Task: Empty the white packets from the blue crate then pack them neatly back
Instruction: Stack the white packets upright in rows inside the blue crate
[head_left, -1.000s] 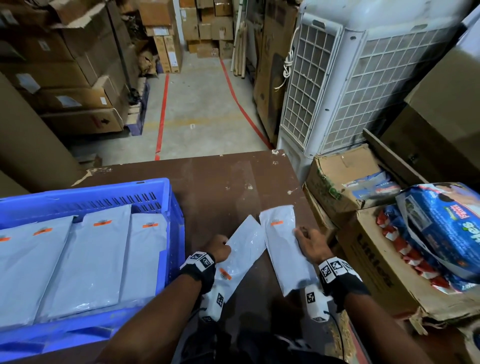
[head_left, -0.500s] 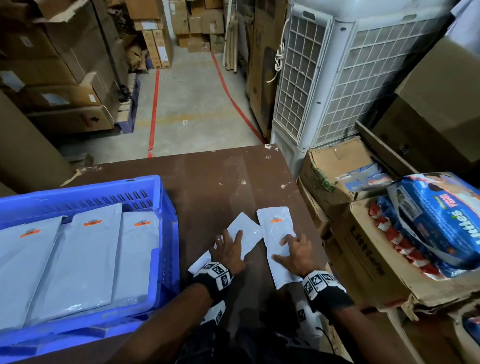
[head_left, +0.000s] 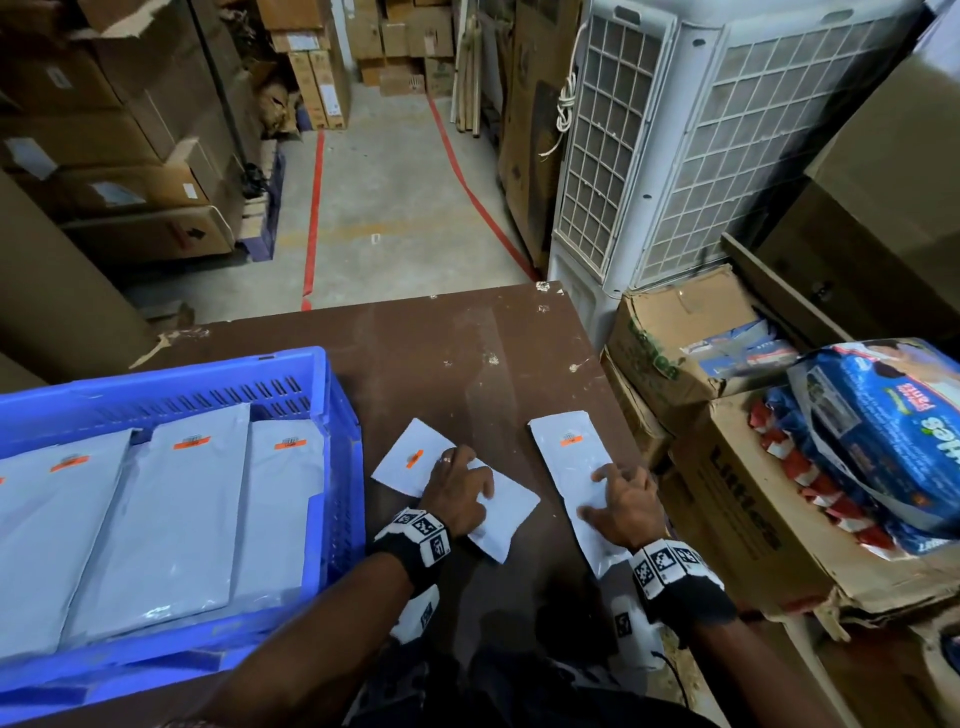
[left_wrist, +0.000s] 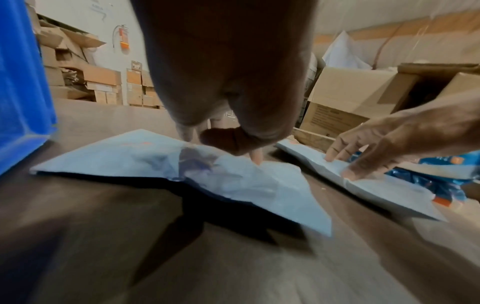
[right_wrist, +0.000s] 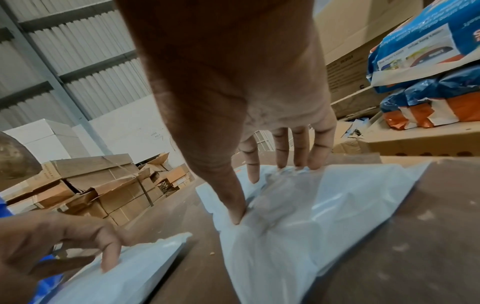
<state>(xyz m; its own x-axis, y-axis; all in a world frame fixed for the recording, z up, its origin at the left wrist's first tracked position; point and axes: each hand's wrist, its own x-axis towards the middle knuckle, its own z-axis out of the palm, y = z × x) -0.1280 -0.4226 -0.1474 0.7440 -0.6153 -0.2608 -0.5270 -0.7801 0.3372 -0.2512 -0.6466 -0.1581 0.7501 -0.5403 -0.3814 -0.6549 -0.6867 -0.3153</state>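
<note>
Head view finds two flat white plastic packets out on the dark brown wooden table (head_left: 467, 343), to the right of the blue slotted plastic crate (head_left: 332, 415). My left hand (head_left: 457, 493) lies with fingers spread on the left white packet (head_left: 410, 462), which sits skewed on the table. My right hand (head_left: 623, 501) rests likewise, fingers splayed and straight, on the right white packet (head_left: 569, 452), which lies nearly square to me. Neither hand pinches anything; both press down flat. The two packets are near each other but not touching.

At least three more white packets with orange labels (head_left: 187, 483) remain in the crate, lying side by side, so I judge emptying is far from done.

Handling, as judged: the right wrist view shows the film wrinkling under my right fingertips (right_wrist: 253, 176), so the packets appear thin, soft and light, with a glossy skin likely to slide on the table. Best hold seems to be a pinch at a short edge or corner, or a flat palm sliding the packet to the table edge.

Surroundings: torn brown cardboard boxes (head_left: 727, 467) holding blue printed bags (head_left: 883, 431) crowd the table's right side, just beside the right packet. A white grilled air cooler (head_left: 701, 145) stands behind. The crate wall stands just left of my left hand.
</note>
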